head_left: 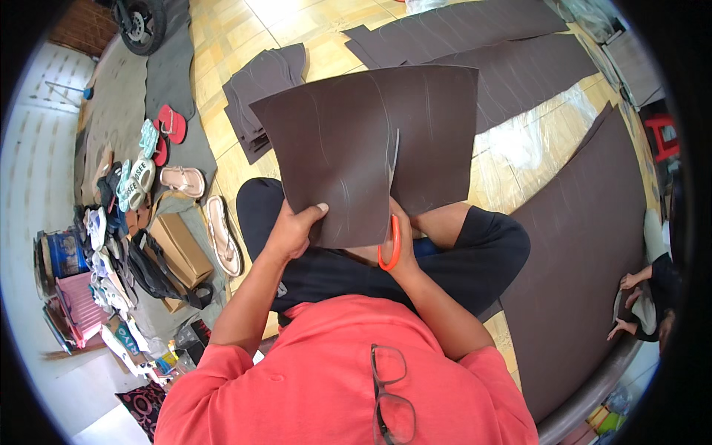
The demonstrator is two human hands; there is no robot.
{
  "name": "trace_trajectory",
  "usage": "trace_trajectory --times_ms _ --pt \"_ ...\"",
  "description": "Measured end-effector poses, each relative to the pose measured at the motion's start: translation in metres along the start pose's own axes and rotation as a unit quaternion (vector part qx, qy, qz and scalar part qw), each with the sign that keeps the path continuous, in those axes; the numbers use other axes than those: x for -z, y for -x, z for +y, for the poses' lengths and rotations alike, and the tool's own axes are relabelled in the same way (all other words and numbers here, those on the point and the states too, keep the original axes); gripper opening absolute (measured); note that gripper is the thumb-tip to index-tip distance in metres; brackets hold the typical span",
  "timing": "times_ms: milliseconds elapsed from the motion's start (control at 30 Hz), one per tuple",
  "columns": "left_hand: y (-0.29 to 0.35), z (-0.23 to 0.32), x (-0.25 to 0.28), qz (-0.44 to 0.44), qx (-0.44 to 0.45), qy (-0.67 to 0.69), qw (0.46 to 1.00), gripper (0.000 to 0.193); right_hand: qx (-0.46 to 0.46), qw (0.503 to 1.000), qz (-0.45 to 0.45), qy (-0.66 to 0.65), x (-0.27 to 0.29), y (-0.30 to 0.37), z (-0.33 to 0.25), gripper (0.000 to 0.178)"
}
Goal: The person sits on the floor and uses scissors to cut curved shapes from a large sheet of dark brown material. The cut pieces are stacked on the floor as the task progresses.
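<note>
A dark brown flexible sheet [334,159] with pale curved lines drawn on it is held up over my crossed legs. My left hand [294,228] grips its lower left edge, thumb on top and fingers hidden underneath. My right hand [403,241] is closed round scissors [395,245] with an orange handle, below the sheet's lower edge. One blade shows over the sheet, pointing away from me, at a slit that runs up from the lower edge. The other blade is hidden. To the right of the slit, the sheet hangs slightly apart.
Stacked brown pieces [259,93] lie on the tiles at far left, longer brown sheets [475,37] at far right. A large brown sheet [582,259] covers the right. Sandals [222,236] and a cardboard box [180,251] lie left. Another person's hands [629,304] show at the right edge.
</note>
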State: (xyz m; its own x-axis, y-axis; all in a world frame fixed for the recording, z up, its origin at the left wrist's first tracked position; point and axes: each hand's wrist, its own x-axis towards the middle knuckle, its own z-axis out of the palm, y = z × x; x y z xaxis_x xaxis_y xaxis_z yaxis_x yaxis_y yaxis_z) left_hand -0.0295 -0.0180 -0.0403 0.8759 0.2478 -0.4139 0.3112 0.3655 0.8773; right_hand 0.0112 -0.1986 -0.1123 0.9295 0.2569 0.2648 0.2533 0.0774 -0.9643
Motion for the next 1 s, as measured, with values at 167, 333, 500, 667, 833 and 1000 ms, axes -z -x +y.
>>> trace_trajectory --times_ms 167,333,500,667,833,1000 --pt "0.006 -0.011 0.004 -0.04 0.043 0.052 0.997 0.052 -0.104 0.994 -0.021 0.015 0.005 0.0 -0.035 0.027" --pt "-0.006 0.029 0.041 -0.244 0.059 0.095 0.963 0.059 -0.094 0.994 -0.049 0.032 0.015 -0.006 -0.045 0.019" --pt "-0.022 0.069 0.022 -0.034 -0.003 -0.006 0.999 0.058 -0.069 0.991 -0.062 0.101 0.008 0.0 -0.044 0.02" --pt "-0.021 0.064 0.012 -0.019 0.003 -0.035 0.999 0.057 -0.121 0.991 -0.054 -0.011 0.006 -0.009 -0.05 0.02" --pt "-0.016 0.056 0.012 -0.011 -0.003 -0.038 0.999 0.055 -0.166 0.978 -0.034 -0.123 -0.001 -0.004 -0.038 0.03" --pt "-0.016 0.065 0.024 -0.014 0.007 -0.067 0.998 0.053 -0.208 0.972 -0.102 -0.047 0.009 -0.007 -0.059 0.037"
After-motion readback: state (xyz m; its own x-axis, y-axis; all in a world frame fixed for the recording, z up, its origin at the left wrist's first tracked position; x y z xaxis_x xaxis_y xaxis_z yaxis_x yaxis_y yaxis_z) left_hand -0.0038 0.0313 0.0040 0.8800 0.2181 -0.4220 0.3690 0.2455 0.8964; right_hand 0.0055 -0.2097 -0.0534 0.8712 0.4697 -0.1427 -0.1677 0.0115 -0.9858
